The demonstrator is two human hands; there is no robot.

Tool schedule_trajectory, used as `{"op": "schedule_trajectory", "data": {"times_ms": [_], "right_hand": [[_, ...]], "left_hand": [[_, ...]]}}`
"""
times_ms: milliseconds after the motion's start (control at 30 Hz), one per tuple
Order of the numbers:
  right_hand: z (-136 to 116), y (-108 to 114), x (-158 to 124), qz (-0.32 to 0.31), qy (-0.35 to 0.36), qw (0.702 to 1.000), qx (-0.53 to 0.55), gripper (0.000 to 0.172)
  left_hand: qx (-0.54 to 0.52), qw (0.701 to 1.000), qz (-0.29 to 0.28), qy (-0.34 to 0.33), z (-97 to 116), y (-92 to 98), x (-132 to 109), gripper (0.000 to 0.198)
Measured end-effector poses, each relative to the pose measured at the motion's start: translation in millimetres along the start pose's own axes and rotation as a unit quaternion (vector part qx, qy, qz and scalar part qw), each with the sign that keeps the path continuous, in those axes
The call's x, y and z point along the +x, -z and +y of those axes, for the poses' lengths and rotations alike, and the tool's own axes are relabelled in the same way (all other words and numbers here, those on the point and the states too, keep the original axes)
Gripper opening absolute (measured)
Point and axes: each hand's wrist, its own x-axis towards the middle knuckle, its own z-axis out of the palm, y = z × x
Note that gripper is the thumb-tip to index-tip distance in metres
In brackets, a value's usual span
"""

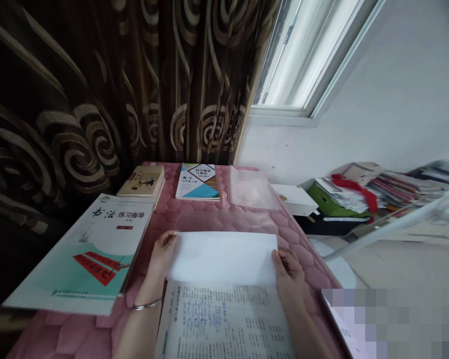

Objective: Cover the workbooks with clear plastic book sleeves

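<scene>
In the head view, my left hand (165, 248) pinches the far left corner of a blank white page (224, 257). The right edge of that page is gripped by my right hand (289, 264). Nearer to me, directly below the white page, lies a printed page (224, 319) with blue handwriting on it. The two look like parts of one opened booklet, though the join is hard to make out. A clear plastic sheet (226, 221) sticks out flat beyond the far edge of the white page. My left wrist wears a silver bangle (147, 304).
A pink quilted cover (78, 334) spreads over the table. On it are a large green-and-white workbook (108, 239), a tan book stack (140, 181), a maths booklet (197, 182) and another clear plastic cover (252, 188). Piled papers (344, 192) stand at right; a patterned curtain (153, 75) hangs behind.
</scene>
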Motion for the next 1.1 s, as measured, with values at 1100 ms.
{"op": "schedule_trajectory", "data": {"times_ms": [1100], "right_hand": [[-17, 2, 0, -0.037, -0.153, 0.969, 0.190, 0.036]], "left_hand": [[-0.158, 0.979, -0.003, 0.132, 1, 7.1, -7, 0.037]]}}
